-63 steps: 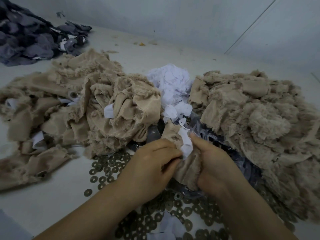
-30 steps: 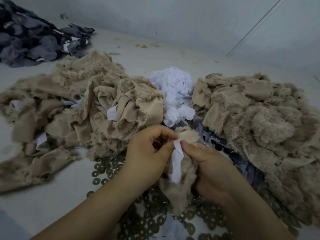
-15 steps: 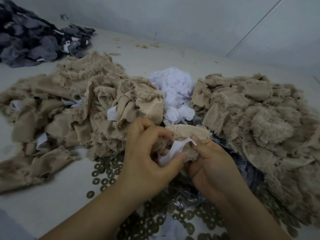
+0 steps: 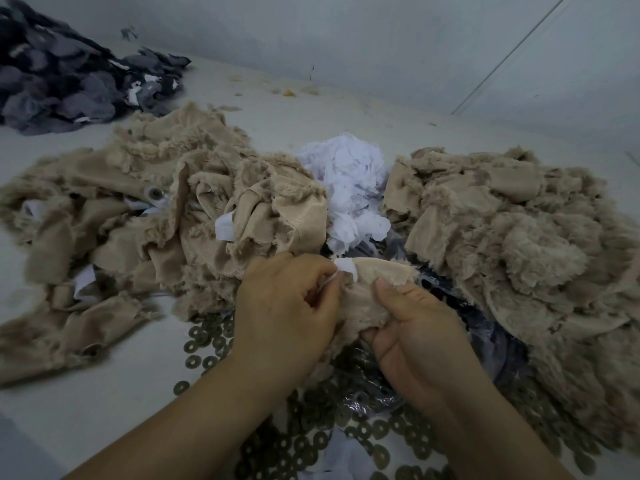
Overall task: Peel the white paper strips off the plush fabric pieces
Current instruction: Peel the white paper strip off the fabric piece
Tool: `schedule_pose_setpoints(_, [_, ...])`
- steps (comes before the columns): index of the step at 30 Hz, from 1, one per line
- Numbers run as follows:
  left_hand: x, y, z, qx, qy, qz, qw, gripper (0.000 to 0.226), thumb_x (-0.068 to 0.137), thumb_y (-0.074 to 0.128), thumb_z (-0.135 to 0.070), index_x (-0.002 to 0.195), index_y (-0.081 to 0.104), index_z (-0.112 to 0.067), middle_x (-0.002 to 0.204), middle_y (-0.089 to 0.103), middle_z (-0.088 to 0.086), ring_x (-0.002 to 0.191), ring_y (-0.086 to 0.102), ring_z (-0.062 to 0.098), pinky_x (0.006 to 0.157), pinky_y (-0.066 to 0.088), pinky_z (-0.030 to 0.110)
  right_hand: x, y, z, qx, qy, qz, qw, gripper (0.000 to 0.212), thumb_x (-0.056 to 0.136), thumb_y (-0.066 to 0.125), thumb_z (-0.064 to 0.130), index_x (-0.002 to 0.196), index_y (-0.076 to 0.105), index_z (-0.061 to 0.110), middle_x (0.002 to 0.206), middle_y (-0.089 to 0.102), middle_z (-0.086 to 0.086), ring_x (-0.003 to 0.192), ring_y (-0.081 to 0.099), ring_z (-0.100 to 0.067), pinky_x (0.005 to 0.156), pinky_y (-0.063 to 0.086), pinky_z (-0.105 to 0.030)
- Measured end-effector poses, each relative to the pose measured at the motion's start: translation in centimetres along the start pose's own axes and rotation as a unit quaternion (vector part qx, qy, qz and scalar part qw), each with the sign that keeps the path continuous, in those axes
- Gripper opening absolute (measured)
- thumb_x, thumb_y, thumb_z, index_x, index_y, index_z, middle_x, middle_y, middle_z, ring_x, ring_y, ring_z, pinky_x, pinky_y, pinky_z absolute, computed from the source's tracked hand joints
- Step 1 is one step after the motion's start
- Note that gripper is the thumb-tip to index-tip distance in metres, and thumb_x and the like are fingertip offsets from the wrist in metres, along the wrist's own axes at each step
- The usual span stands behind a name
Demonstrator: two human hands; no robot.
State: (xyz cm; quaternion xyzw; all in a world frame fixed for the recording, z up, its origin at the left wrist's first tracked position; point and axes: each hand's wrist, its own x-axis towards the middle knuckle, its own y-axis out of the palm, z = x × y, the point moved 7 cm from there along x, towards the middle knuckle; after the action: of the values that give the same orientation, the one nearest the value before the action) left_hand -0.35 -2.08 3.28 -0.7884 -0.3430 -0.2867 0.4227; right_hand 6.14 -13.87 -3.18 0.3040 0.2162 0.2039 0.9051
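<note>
The left hand (image 4: 284,303) pinched the white strip (image 4: 346,268) – now mostly pulled off – while the right hand (image 4: 412,327) squeezed the plush piece (image 4: 377,275)

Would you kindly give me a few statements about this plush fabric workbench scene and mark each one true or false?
1. Both hands hold the same tan plush piece. True.
2. The left hand pinches a white paper strip. True.
3. The heap of peeled white paper lies at the far left of the table. False: it sits between the two tan plush piles.
4. The dark grey fabric pile is nearest the person. False: it lies at the far left back.
5. Small round washers lie scattered beneath the hands. True.
</note>
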Motion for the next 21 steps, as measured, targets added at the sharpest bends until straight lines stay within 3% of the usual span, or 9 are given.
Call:
schedule_pose_setpoints(5, [0.1,0.5,-1.1,0.029,0.040,-0.010,0.999,0.012,0.086,0.066,-0.015,0.075,0.071,-0.011,0.052,0.048,-0.008,0.047,0.043,0.009,0.055,0.042,0.028,-0.3,0.4,-0.3,-0.017,0.004,0.019,1.000,0.032,0.104,0.040,0.011,0.116,0.065,-0.005,0.109,0.073,-0.021,0.094,0.074,-0.025,0.072,0.060,-0.028])
schedule_pose_setpoints(8, [-0.3,1.1,-1.8,0.082,0.078,0.003,0.994,0.016,0.085,0.067,-0.018,0.071,0.067,-0.010,0.051,0.054,-0.002,0.045,0.049,0.017,0.049,0.041,0.029,-0.2,0.3,-0.7,-0.036,0.009,0.018,0.999,0.030,0.101,0.046,0.011,0.115,0.066,-0.006,0.107,0.073,-0.023,0.091,0.073,-0.025,0.075,0.061,-0.030])
schedule_pose_setpoints(12, [-1.1,1.9,-2.7,0.028,0.120,0.100,0.987,0.022,0.093,0.058,-0.028,0.085,0.070,-0.011,0.068,0.067,0.000,0.058,0.061,0.017,0.061,0.048,0.036,-0.1,-0.3,-0.8,-0.068,0.027,-0.002,0.997,0.026,0.091,0.055,0.007,0.109,0.068,-0.006,0.103,0.072,-0.027,0.089,0.072,-0.032,0.073,0.061,-0.037])
schedule_pose_setpoints(15, [-0.5,1.3,-1.3,-0.115,0.002,0.137,0.984,0.017,0.096,0.049,-0.023,0.098,0.066,-0.018,0.071,0.065,-0.011,0.062,0.059,0.005,0.057,0.046,0.023,-0.2,-0.1,-0.4,-0.060,0.014,-0.001,0.998,0.026,0.092,0.056,0.011,0.108,0.070,-0.004,0.103,0.073,-0.023,0.089,0.072,-0.032,0.073,0.061,-0.037])
schedule_pose_setpoints(18, [0.1,1.6,1.4,-0.193,-0.143,0.144,0.960,0.017,0.093,0.062,-0.017,0.106,0.058,-0.026,0.054,0.057,-0.007,0.045,0.048,0.000,0.047,0.037,0.012,0.0,-0.1,-0.5,-0.031,0.011,-0.006,0.999,0.027,0.101,0.045,0.004,0.115,0.066,-0.005,0.109,0.072,-0.025,0.096,0.073,-0.032,0.078,0.062,-0.035])
schedule_pose_setpoints(21, [0.4,2.2,2.4,-0.193,-0.169,0.205,0.945,0.031,0.082,0.076,-0.013,0.104,0.061,-0.030,0.052,0.057,-0.004,0.044,0.047,0.000,0.050,0.038,0.009,0.0,0.0,-0.6,-0.032,0.016,-0.007,0.999,0.028,0.101,0.047,0.006,0.119,0.063,-0.007,0.114,0.070,-0.026,0.103,0.071,-0.034,0.088,0.060,-0.039])
